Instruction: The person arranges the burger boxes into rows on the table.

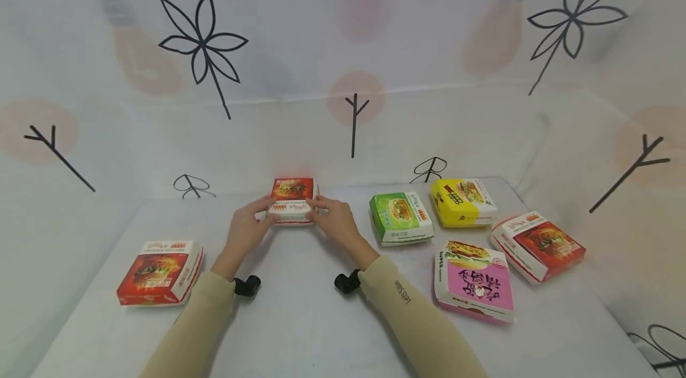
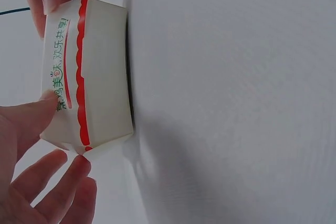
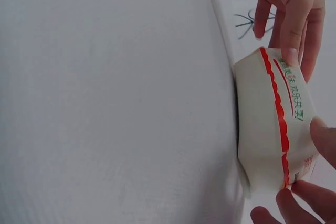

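Note:
A red and white burger box (image 1: pixel 292 206) sits at the back middle of the table, between both hands. My left hand (image 1: pixel 248 228) holds its left end, with the thumb on the near upper side and the fingers at the end. At the opposite end my right hand (image 1: pixel 340 227) grips it in the same manner. In the left wrist view the white side of the box (image 2: pixel 105 72) shows a red scalloped edge and green writing. The right wrist view shows the box (image 3: pixel 257 119) with its base at the table surface.
To the left lies another red burger box (image 1: pixel 158 274). On the right are a green box (image 1: pixel 401 217), a yellow box (image 1: pixel 463 202), a pink box (image 1: pixel 474 283) and a red box (image 1: pixel 538 245). A patterned white cloth (image 1: pixel 289 134) hangs behind the table.

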The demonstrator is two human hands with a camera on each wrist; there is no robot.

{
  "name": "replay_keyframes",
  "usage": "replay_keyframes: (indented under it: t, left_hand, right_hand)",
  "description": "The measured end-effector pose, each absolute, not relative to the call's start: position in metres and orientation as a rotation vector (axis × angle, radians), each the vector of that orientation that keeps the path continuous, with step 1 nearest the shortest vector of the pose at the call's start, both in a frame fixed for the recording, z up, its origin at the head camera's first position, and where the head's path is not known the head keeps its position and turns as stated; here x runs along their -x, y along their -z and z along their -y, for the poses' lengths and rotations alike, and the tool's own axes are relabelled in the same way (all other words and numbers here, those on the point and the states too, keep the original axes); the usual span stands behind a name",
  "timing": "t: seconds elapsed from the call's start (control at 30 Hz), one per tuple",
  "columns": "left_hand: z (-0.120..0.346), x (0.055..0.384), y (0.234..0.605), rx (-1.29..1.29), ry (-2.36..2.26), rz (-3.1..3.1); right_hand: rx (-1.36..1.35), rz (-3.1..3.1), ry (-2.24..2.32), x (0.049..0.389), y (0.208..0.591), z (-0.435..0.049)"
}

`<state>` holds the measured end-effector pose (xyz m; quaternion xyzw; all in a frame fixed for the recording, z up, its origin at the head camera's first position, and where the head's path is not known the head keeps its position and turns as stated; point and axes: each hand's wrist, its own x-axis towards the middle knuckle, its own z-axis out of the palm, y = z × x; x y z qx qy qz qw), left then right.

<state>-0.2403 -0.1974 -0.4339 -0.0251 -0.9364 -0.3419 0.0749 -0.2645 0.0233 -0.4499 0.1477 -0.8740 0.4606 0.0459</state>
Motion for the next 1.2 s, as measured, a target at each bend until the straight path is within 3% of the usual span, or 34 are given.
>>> replay_keyframes:
  t: [0.37, 0.7, 1.0, 1.2]
  left_hand:
    - [0.22, 0.22, 0.416, 0.132, 0.924, 2.892]
    - [0.273, 0.15, 0.378, -0.044, 0.696, 2.923]
    - [0.356, 0.106, 0.395, -0.443, 0.661, 2.833]
    - [0.377, 0.097, 0.411, -0.612, 0.909, 2.83]
  right_hand:
    - [-0.453, 2.649, -1.349, 0.261, 0.451, -0.02]
    - [-0.423, 2.629, -1.353, 0.26, 0.453, -0.02]
    - [-0.407, 2.606, -1.34, 0.259, 0.455, -0.016]
    - [-0.41, 2.608, -1.338, 0.26, 0.454, -0.012]
